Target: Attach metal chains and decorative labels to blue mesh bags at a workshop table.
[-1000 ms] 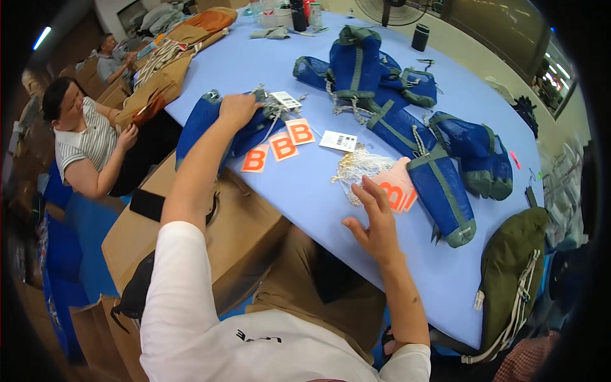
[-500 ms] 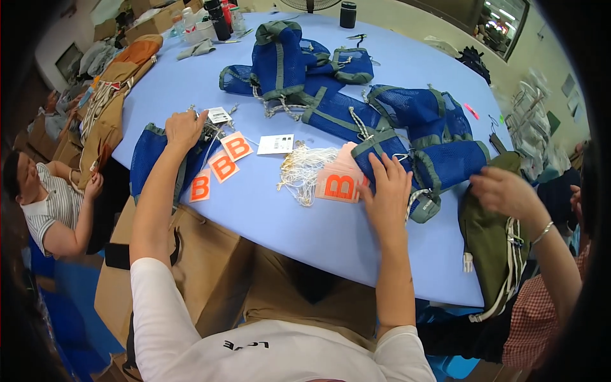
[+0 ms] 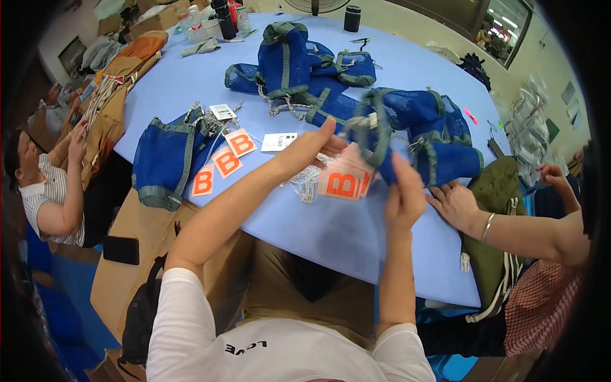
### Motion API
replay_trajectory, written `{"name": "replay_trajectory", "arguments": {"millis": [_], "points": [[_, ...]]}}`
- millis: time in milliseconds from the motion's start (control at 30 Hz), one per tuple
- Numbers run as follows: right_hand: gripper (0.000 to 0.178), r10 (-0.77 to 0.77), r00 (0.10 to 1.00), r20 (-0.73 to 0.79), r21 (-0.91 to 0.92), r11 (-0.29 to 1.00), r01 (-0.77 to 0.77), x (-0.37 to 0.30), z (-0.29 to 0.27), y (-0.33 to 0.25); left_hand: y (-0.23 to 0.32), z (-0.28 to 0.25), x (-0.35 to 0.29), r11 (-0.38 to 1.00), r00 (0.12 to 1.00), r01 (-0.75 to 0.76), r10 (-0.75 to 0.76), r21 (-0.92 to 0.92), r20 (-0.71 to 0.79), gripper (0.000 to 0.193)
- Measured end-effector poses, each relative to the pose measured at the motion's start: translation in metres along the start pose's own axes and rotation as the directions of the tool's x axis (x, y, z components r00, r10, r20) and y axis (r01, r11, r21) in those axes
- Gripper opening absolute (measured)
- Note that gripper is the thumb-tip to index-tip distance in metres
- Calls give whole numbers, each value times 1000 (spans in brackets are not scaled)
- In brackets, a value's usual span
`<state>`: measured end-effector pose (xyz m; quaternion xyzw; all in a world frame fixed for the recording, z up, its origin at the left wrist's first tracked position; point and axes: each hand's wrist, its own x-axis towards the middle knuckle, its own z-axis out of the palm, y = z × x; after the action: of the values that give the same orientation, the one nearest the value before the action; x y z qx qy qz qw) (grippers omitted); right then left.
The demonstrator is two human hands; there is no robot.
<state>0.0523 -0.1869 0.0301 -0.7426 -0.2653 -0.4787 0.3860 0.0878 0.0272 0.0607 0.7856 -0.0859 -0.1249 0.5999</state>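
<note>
A blue mesh bag with a grey-green trimmed rim (image 3: 377, 143) is held up over the table, blurred by motion. My right hand (image 3: 405, 194) pinches its lower right part. My left hand (image 3: 313, 149) reaches across from the left with thumb and fingers apart, by the bag's drawstring side; any touch there is too blurred to make out. Under the hands lie a stack of pale cards (image 3: 340, 184) with an orange letter and a tangle of white strings (image 3: 304, 184). Another blue mesh bag (image 3: 164, 159) lies to the left, beside three orange-lettered cards (image 3: 227, 162) on strings.
Several blue mesh bags (image 3: 283, 63) are piled on the far side of the blue table (image 3: 305, 239), others (image 3: 445, 162) to the right. A co-worker's hand (image 3: 457, 205) rests near those. White labels (image 3: 278, 141) lie mid-table. An olive bag (image 3: 493, 235) hangs over the right edge.
My left hand has left the bag on the left and swung right. My right hand has lifted a mesh bag off the table. The co-worker's hand has come down onto the table.
</note>
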Motion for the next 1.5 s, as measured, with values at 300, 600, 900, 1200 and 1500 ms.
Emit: {"name": "replay_trajectory", "arguments": {"millis": [300,600,900,1200,1500], "points": [[32,-236,900,366,442,895,55,-9,20,-39,42,-20,-51,889,893,-376,271,-264,-358,51],[38,194,845,498,95,956,-276,-34,21,-3,83,-74,-144,785,655,-619,520,5,-548,51],[49,161,669,725,-298,950,94,-45,7,-16,46,-77,-202,853,700,-522,432,6,-568,45],[53,216,549,808,-247,969,-18,-58,-49,-70,29,-56,-221,964,924,-264,262,30,-278,54],[27,101,641,761,-144,989,15,-71,-82,-79,13,-32,-218,991,996,-85,87,-104,14,40]]}}
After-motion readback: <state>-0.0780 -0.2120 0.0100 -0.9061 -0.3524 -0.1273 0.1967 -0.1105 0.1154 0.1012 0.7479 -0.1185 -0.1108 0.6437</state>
